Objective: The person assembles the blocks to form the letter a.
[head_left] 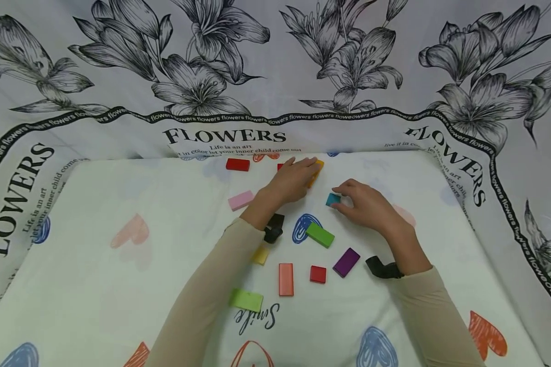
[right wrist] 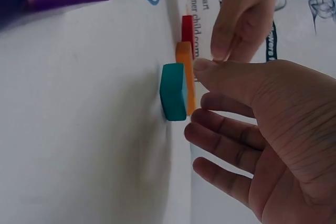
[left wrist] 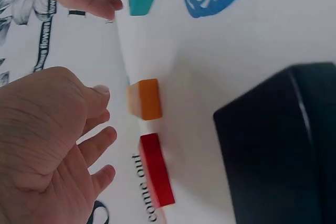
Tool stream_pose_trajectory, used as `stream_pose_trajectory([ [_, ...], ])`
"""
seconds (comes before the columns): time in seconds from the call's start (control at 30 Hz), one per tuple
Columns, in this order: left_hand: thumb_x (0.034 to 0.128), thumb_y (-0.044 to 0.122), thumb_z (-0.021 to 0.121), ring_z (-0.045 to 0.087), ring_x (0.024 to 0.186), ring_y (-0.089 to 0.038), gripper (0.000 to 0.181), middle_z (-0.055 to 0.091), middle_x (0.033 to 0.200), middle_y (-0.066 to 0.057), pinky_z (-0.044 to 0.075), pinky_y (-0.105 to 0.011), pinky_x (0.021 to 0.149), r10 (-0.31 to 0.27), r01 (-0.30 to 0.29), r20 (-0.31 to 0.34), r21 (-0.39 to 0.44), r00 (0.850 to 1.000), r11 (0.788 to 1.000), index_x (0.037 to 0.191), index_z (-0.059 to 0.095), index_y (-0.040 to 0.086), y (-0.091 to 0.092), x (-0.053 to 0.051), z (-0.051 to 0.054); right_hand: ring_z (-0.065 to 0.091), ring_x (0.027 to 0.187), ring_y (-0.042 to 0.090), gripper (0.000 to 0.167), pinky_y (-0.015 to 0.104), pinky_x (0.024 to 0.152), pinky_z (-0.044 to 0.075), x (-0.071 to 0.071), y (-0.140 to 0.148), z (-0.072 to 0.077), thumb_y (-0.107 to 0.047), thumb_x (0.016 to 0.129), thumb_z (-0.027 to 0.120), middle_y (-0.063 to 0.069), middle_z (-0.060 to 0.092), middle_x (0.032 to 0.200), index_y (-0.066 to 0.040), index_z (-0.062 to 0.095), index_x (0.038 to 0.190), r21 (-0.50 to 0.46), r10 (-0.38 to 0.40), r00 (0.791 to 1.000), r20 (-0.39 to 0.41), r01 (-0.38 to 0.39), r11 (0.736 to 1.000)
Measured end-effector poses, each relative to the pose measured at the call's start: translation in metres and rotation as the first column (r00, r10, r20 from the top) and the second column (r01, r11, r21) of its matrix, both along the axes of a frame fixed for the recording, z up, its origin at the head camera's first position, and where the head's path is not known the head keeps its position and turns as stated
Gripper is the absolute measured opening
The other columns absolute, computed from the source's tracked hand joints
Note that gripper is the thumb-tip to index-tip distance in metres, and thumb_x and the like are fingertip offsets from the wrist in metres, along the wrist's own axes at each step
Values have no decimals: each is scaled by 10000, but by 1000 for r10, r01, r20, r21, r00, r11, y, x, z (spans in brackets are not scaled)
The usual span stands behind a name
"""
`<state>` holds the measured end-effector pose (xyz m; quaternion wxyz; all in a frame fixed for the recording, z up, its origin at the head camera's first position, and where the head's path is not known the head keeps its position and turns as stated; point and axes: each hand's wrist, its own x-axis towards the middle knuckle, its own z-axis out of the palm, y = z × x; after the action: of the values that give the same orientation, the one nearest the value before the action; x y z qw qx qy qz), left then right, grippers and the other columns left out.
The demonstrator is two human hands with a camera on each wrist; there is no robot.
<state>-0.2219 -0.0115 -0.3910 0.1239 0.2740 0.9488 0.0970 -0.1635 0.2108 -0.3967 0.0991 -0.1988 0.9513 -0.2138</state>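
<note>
At the far side of the cloth, my left hand (head_left: 294, 179) is held over an orange block (head_left: 317, 172) and a mostly covered red block (head_left: 280, 166). Its fingers are relaxed and, in the left wrist view, stand apart from the orange block (left wrist: 150, 99). A teal block (head_left: 332, 199) lies to the right, with my right hand (head_left: 367, 205) beside it. Thumb and fingers of that hand are spread around the block's near side; the right wrist view shows a small gap between them and the teal block (right wrist: 174, 92).
Nearer me lie a green block (head_left: 320, 235), purple block (head_left: 346, 262), small red block (head_left: 318, 274), coral block (head_left: 286, 279), light green block (head_left: 246, 300) and yellow block (head_left: 260, 255). A pink block (head_left: 241, 200) and another red block (head_left: 238, 164) lie left of my left hand.
</note>
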Motion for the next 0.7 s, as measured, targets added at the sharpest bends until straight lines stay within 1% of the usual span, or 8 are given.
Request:
stream_pose_trajectory([
  [0.13, 1072, 121, 582, 256, 1653, -221, 632, 292, 1765, -21, 149, -505, 1371, -3, 3, -4, -26, 1000, 1000, 1661, 352, 150, 6, -3, -5, 686, 1204, 339, 446, 540, 1072, 562, -1, -2, -1, -251, 986, 753, 184, 693, 1321, -24, 698, 1366, 13, 26, 999, -25, -26, 1000],
  [0.2, 1071, 120, 589, 248, 1656, -224, 624, 295, 1763, -25, 143, -481, 1374, -2, 2, 0, -44, 1000, 999, 1654, 366, 137, 7, -3, -5, 688, 1181, 327, 435, 531, 1052, 572, -1, -3, -1, -251, 982, 758, 172, 701, 1293, -31, 709, 1354, 14, 27, 999, -33, -26, 1000],
  [0.3, 1069, 113, 590, 245, 1656, -234, 605, 309, 1756, -38, 124, -438, 1378, -12, 14, 31, -71, 999, 997, 1640, 392, 122, 10, -3, -4, 680, 1164, 316, 422, 525, 1029, 579, 1, -3, -2, -251, 980, 759, 162, 701, 1260, -40, 720, 1343, 24, 17, 999, -29, -16, 1000],
  [0.4, 1066, 113, 594, 259, 1651, -256, 587, 335, 1745, -59, 117, -420, 1378, -40, 45, 56, -91, 998, 995, 1626, 418, 106, 12, -3, -3, 672, 1144, 309, 403, 516, 1009, 585, 5, -2, -4, -236, 975, 765, 156, 699, 1233, -43, 732, 1328, 36, 1, 999, -33, 0, 999],
  [0.47, 1075, 129, 582, 253, 1653, -265, 584, 333, 1746, -61, 112, -420, 1378, -58, 64, 52, -119, 997, 991, 1631, 406, 105, 14, -3, -3, 672, 1135, 307, 392, 517, 1002, 587, 6, -1, -6, -211, 972, 766, 158, 698, 1225, -37, 732, 1322, 36, -2, 999, -42, 3, 999],
  [0.53, 1081, 146, 573, 248, 1655, -273, 577, 336, 1745, -61, 112, -425, 1378, -70, 74, 32, -152, 997, 986, 1632, 406, 109, 16, -4, -3, 673, 1137, 312, 383, 518, 1005, 585, 6, -1, -6, -186, 969, 767, 161, 698, 1226, -32, 732, 1318, 34, -2, 999, -54, 4, 999],
  [0.63, 1092, 177, 553, 226, 1662, -274, 567, 338, 1744, -56, 106, -423, 1379, -65, 66, 13, -199, 998, 978, 1637, 401, 122, 18, -3, -2, 671, 1164, 328, 380, 532, 1028, 578, 5, -1, -6, -162, 976, 755, 177, 694, 1247, -25, 724, 1329, 29, 7, 999, -45, -6, 1000],
  [0.7, 1093, 183, 546, 219, 1664, -277, 565, 347, 1737, -61, 111, -427, 1379, -65, 65, 8, -211, 998, 975, 1636, 403, 123, 21, -3, 0, 668, 1182, 337, 375, 538, 1042, 572, 4, -1, -6, -153, 982, 747, 184, 690, 1262, -27, 722, 1334, 31, 7, 999, -31, -6, 1000],
])
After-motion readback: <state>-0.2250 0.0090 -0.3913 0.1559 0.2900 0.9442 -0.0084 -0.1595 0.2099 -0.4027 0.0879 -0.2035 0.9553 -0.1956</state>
